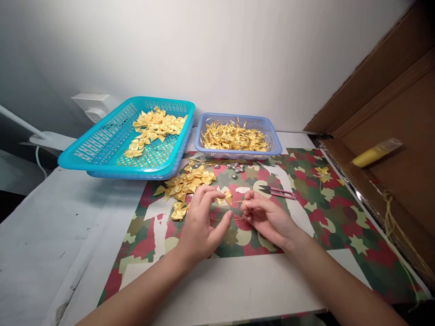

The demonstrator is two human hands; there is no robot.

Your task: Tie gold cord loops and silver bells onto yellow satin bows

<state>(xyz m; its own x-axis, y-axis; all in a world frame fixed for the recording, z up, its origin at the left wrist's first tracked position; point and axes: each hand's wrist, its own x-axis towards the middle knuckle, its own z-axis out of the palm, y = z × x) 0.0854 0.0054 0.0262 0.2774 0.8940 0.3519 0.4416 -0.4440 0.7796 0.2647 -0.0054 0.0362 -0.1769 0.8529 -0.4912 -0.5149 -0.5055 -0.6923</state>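
Observation:
My left hand [203, 222] is over the patterned mat with thumb and index finger spread apart. Just beyond its fingertips is a yellow ribbon bow [225, 198]; whether a finger touches it I cannot tell. Pinched in the fingers of my right hand [263, 215] is a thin gold cord [239, 202], which loops toward the left hand. More yellow bows [190, 181] lie in a loose pile left of the hands, with a single bow [179, 211] nearer me. Small silver bells [238, 167] sit behind the hands. To the right lie pink-handled thread snips [278, 192].
A turquoise basket [102, 156] holding bows stands at the back left, stacked on another. A blue basket [238, 155] holds bows with cords. One corded bow [322, 172] lies on the right of the mat. A cardboard wall [401, 104] bounds the right side, with a yellow-filled tube [375, 154].

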